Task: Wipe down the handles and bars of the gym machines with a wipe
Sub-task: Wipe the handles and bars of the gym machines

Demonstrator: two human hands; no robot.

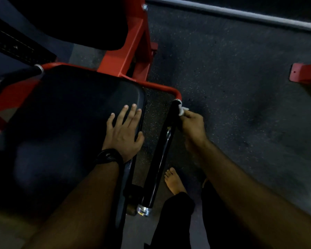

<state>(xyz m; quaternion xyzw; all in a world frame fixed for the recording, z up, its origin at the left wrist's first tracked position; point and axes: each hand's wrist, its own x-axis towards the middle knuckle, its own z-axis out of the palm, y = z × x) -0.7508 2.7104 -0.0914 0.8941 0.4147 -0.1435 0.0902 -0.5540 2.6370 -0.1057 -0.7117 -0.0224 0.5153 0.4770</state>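
A dark, speckled rubber floor (241, 105) fills the right and far part of the scene. On the left stands a gym machine with a wide black seat pad (61, 123), and a second black pad (79, 20) sits above it at the far left. The machine's red frame (133, 51) rises between the two pads and sends a thin red tube round the far edge of the seat to the right.

That tube bends down into a long black handle (160, 159), which runs from far to near just right of the seat. The two are apart, and floor shows between them.

The left hand (124, 133) lies flat on the right edge of the seat, with its fingers straight and spread and its thumb hanging over the side; it holds nothing. The right hand (193, 126) is at the far end of the handle, its fingers curled and pinching a small white wipe (182, 110) against the bar, just below the red bend. In the dim light it seems the fingertips rather than the whole hand meet the bar.

A bare foot (174, 182) stands on the floor just right of the handle. The left wrist wears a black wristband (109, 157). A silver collar (144, 210) caps the handle's near end.
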